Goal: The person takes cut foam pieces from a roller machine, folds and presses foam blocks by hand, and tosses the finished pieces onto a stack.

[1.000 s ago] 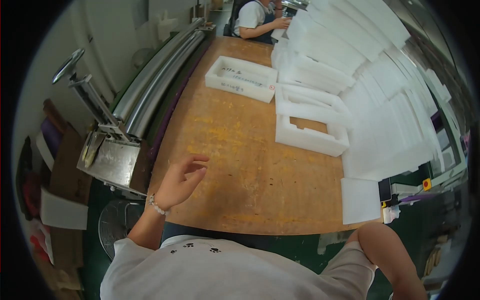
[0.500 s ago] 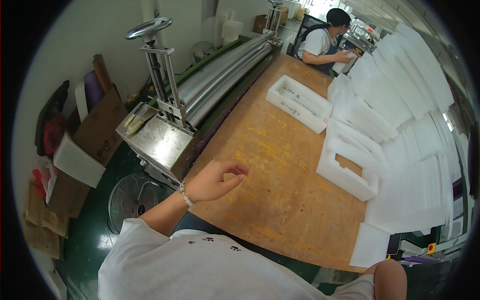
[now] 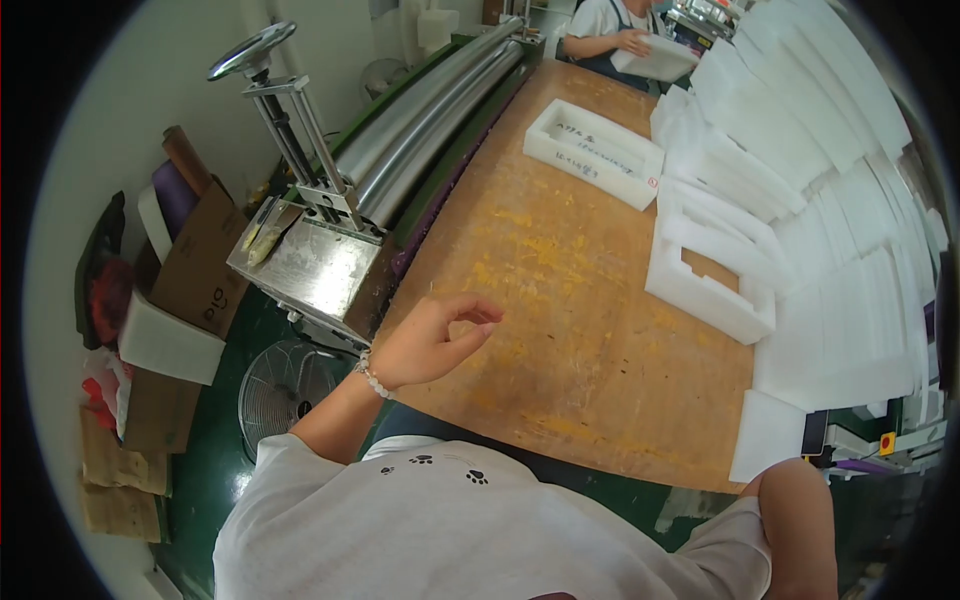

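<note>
Held the left hand (image 3: 430,345) out over the near left part of the wooden table (image 3: 570,350), with fingers loosely curved, a rounded gap between them and the thumb, and nothing in the grasp. Wore a bracelet (image 3: 375,385) of pale, round beads on that wrist. Had the right arm (image 3: 803,520) bent at the near right, with its hand out of view; could not tell the state of those fingers.

Saw the table as flat, brown and scuffed, with yellow smears and small dark nicks. Found a long, shallow foam tray (image 3: 575,168) on its far part, thick-walled, white and hand-lettered. Noticed at the right edge a matte foam frame (image 3: 700,308), blocky and notched around a rectangular opening, and just right of it a bank of thin white sheets (image 3: 850,330), layered close together.

Noted along the left side smooth, shiny metal rollers (image 3: 435,135) with a round handwheel (image 3: 252,50), and below, on the green floor (image 3: 205,430), a fan (image 3: 280,390) with a round wire guard. At the far end, glimpsed a co-worker (image 3: 598,42) with a hand on a white block (image 3: 657,62).
</note>
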Motion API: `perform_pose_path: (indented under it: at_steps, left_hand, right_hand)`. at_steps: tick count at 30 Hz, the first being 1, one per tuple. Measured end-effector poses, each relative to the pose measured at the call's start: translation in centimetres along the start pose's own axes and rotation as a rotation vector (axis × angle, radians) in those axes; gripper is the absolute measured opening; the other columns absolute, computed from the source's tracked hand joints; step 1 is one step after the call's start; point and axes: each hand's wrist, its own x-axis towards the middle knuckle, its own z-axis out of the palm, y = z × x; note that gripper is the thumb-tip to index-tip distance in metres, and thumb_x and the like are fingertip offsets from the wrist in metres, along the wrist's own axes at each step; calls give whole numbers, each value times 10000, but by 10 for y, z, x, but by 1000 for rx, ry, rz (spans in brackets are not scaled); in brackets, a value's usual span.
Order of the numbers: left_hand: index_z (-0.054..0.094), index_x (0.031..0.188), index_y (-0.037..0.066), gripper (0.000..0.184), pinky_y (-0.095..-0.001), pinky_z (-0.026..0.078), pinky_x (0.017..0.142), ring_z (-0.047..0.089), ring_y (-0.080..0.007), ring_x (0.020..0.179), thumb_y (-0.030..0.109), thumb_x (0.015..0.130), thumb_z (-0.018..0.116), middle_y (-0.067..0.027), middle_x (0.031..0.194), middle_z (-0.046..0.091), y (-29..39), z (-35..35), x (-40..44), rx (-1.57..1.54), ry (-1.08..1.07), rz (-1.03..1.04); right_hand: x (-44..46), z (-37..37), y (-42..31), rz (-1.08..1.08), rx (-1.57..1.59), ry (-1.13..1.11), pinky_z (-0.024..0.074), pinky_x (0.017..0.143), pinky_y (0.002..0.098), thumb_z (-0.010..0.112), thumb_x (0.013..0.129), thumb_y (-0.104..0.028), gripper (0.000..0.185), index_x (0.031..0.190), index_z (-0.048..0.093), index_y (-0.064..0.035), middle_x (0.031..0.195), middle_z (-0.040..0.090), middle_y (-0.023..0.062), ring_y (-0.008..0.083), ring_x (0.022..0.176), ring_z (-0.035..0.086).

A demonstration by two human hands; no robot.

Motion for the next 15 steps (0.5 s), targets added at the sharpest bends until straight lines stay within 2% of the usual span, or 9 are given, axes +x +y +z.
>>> perform_pose_path:
  at_steps: [6, 15]
  left_hand:
    - [694, 1062, -1, 222, -261, 490, 681, 679, -190, 878, 66, 876, 592, -85, 1011, 730, -4, -6, -2, 33, 7, -16]
    - [692, 1059, -13, 218, -274, 513, 728, 685, -195, 899, 55, 874, 598, -88, 1008, 729, -5, -6, -3, 15, -2, 7]
  right_hand:
    - [2, 0, 0, 22, -11, -6, 377, 1058, 486, 567, 896, -180, 497, 1317, 505, 76, 1293, 561, 220, 325, 1123, 517]
    - [2, 0, -1, -9, -21, -1, 364, 1076, 494, 563, 904, -180, 499, 1320, 497, 88, 1317, 543, 229, 345, 1168, 493]
